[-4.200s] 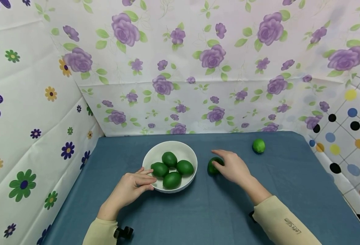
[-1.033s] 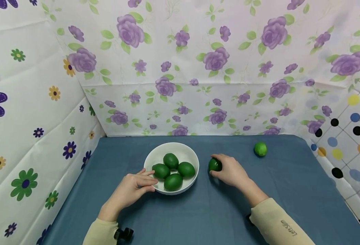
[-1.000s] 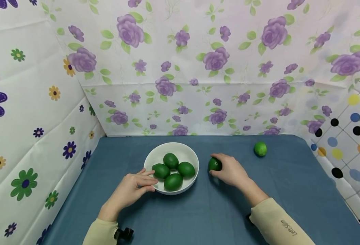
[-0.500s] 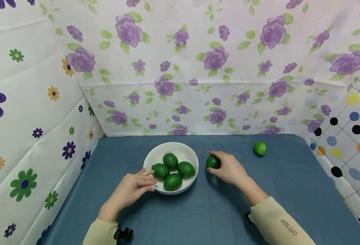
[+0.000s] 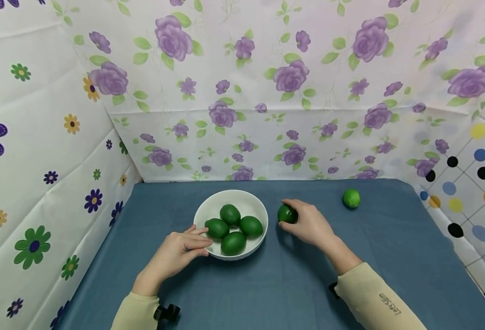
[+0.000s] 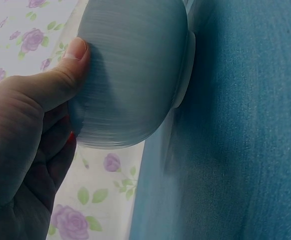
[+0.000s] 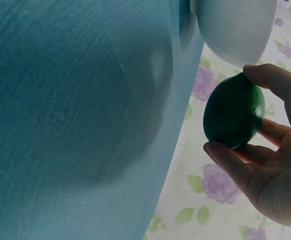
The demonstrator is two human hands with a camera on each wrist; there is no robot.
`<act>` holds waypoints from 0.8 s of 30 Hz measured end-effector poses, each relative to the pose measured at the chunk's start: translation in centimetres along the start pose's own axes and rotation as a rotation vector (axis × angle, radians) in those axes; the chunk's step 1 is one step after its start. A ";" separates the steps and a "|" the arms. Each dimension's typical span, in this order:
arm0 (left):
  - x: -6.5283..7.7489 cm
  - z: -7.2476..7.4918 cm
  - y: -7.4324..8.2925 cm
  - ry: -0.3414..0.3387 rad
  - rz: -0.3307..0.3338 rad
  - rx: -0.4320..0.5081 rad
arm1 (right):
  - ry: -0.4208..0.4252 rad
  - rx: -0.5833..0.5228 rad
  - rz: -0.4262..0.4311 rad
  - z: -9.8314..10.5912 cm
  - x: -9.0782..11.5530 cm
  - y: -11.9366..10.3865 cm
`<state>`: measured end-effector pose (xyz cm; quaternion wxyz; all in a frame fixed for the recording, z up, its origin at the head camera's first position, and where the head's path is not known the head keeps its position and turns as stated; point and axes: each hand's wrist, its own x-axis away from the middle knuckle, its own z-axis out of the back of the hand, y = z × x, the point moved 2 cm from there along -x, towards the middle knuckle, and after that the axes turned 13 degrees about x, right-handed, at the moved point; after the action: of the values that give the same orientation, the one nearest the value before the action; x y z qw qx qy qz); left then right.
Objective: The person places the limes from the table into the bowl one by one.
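Observation:
A white bowl (image 5: 209, 207) stands on the table with several dark green limes (image 5: 233, 243) inside. My left hand (image 5: 172, 254) holds its near left rim; in the left wrist view the thumb (image 6: 65, 75) presses on the bowl's outer wall. To the right of the bowl, my right hand (image 5: 313, 225) pinches another dark green lime (image 5: 286, 214) between thumb and fingertips. The right wrist view shows that lime (image 7: 234, 111) raised off the table, its smooth skin shiny on one side. Part of it is hidden by the fingers in the head view.
A brighter green lime (image 5: 351, 198) lies by itself at the back right of the table. Blue cloth (image 5: 246, 298) covers the tabletop. Flower-printed sheets (image 5: 263, 130) rise behind and at the left, and a dotted sheet (image 5: 467, 195) at the right.
My right hand has closed its fingers on the dark green lime, lifted it and brought it slightly left. The left hand stays at the bowl. The head view has shifted a little.

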<state>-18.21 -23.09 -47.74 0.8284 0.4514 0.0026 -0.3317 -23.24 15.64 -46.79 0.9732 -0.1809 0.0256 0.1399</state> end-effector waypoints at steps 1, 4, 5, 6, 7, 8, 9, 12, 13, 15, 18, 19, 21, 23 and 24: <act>0.0 0.0 0.0 -0.001 -0.002 -0.001 | 0.002 0.001 0.001 0.0 0.0 0.0; 0.0 0.0 0.0 -0.005 -0.004 -0.007 | 0.008 0.002 0.012 0.2 -0.1 -0.2; 0.0 -0.1 0.0 -0.006 -0.004 -0.010 | 0.010 -0.002 0.010 0.3 -0.2 -0.2; 0.0 0.0 0.0 -0.007 -0.004 -0.012 | 0.013 -0.002 0.013 0.3 -0.2 -0.2; 0.0 0.0 0.0 -0.007 -0.004 -0.014 | 0.016 -0.003 0.014 0.4 -0.3 -0.3; 0.0 0.0 0.0 -0.008 -0.003 -0.016 | 0.020 -0.005 0.018 0.5 -0.3 -0.4; 0.0 0.0 0.1 -0.008 -0.003 -0.018 | 0.023 -0.008 0.018 0.5 -0.3 -0.4; -0.1 0.0 0.2 -0.010 -0.004 -0.023 | 0.033 -0.011 0.024 0.7 -0.3 -0.6; -0.1 0.0 0.2 -0.010 -0.004 -0.025 | 0.036 -0.013 0.026 0.8 -0.2 -0.7; -0.1 0.0 0.2 -0.012 -0.002 -0.027 | 0.039 -0.015 0.026 0.9 -0.2 -0.8; -0.1 0.0 0.3 -0.012 0.002 -0.026 | 0.039 -0.017 0.025 1.1 -0.1 -0.9; 0.0 0.0 0.3 -0.011 0.005 -0.025 | 0.039 -0.016 0.026 1.1 -0.1 -1.0; 0.0 0.0 0.3 -0.011 0.007 -0.025 | 0.038 -0.016 0.024 1.2 -0.1 -1.0; 0.0 0.0 0.3 -0.011 0.006 -0.024 | 0.039 -0.015 0.026 1.3 -0.1 -1.1; 0.0 0.0 0.3 -0.011 0.006 -0.025 | 0.041 -0.014 0.028 1.3 -0.1 -1.1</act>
<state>-18.07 -22.97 -47.48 0.8348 0.4394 0.0007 -0.3317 -23.01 15.12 -45.18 0.9691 -0.1901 0.0469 0.1498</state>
